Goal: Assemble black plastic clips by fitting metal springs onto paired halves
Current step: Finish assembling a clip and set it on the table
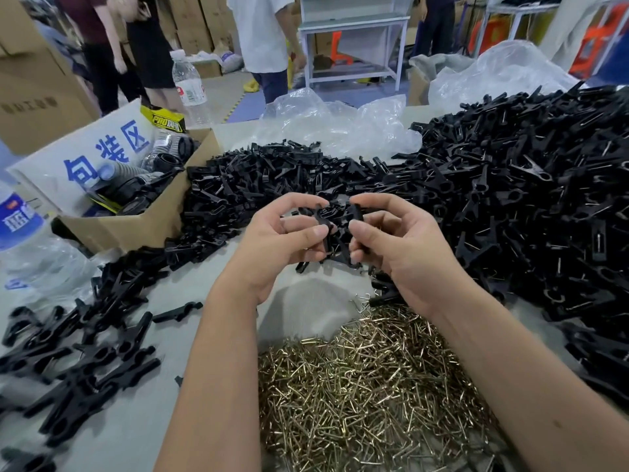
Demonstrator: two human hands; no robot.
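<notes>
**Brass-coloured springs up front, black clip halves everywhere else**

Brassy bent-wire springs (367, 386) sit in a big tangled heap right at the near edge of the grey table (136, 430), between both forearms. Just past that, both hands are raised together mid-table, palms facing each other, fingers curled. Left hand (282, 243) pinches a black clip half (323, 229) between thumb and fingertips; right hand (398, 247) grips another clip half (355, 212) the same way, and the two pieces meet between the hands.

Loose matte black plastic halves (258, 185) are heaped behind the hands. A much bigger mound on the right (531, 199) shows glints of wire, and more clips (81, 352) lie scattered on the left.

Further left there's a cardboard box (143, 223) with a white sign reading "包装区" in blue, plus a yellow "PRO" label. Clear water bottle (189, 86), crinkly plastic bags (337, 124), then people standing at the back.
</notes>
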